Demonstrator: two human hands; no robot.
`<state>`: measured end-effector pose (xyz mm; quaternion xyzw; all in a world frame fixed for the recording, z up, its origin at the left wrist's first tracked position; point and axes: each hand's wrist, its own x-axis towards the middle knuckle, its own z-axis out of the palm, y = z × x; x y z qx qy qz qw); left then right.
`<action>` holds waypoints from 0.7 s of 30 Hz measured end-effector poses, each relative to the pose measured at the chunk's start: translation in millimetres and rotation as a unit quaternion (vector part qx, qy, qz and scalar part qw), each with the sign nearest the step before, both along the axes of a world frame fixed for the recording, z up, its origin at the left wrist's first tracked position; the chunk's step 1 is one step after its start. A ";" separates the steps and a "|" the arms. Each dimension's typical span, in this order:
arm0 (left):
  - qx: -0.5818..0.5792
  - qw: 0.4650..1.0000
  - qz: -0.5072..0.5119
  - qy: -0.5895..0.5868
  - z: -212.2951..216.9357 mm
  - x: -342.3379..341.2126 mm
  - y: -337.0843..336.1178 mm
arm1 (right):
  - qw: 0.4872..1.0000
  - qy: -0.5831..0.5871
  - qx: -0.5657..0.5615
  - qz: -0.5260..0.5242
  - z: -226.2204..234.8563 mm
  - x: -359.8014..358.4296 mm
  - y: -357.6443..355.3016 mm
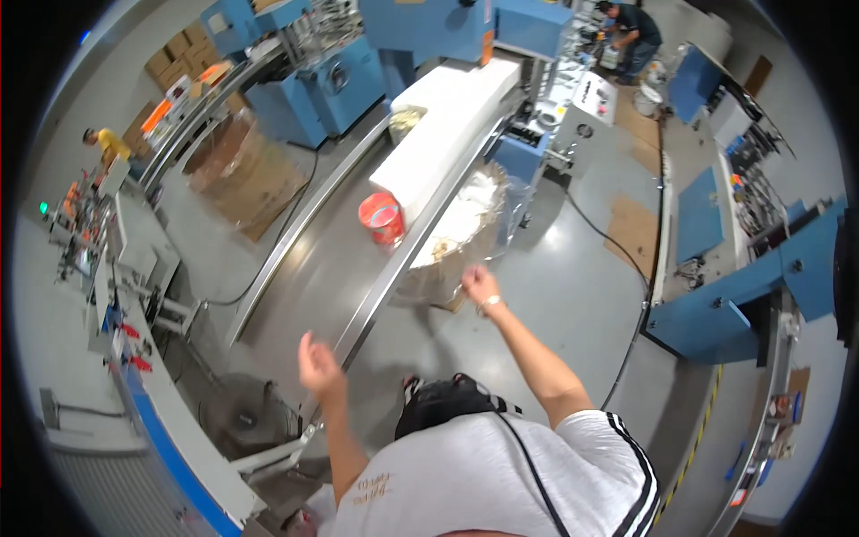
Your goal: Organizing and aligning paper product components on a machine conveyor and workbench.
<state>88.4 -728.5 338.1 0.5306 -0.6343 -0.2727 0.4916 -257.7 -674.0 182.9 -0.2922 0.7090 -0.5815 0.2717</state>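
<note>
Nearest the camera, my pale grey shirt (474, 470), striped black at one sleeve, fills the lower centre. My left hand (320, 365) is raised at the near end of a metal conveyor (300, 291), its fingers loosely bent and parted, with nothing visible in them. My right hand (480, 284), a band (489, 303) at its wrist, lies near a clear plastic liner (512, 210) holding white material (479, 194); its fingers curl inward, and I cannot tell whether they enclose anything. Beyond both hands, a red container (382, 218) stands on the conveyor, beside the near end of a long white block (447, 125).
</note>
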 end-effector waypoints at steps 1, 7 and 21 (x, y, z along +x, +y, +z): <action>0.008 0.999 -0.046 0.015 -0.3 -18.7 -8.9 | 1.000 -0.013 -0.012 -0.009 50.6 -5.9 -8.9; -0.096 0.960 -0.172 -0.198 39.0 -127.7 -64.2 | 0.911 0.364 -0.190 0.038 207.0 -18.7 -73.6; -0.153 0.936 -0.201 -0.246 9.6 -209.8 -164.6 | 0.799 0.552 -0.047 0.232 203.9 -49.9 -126.9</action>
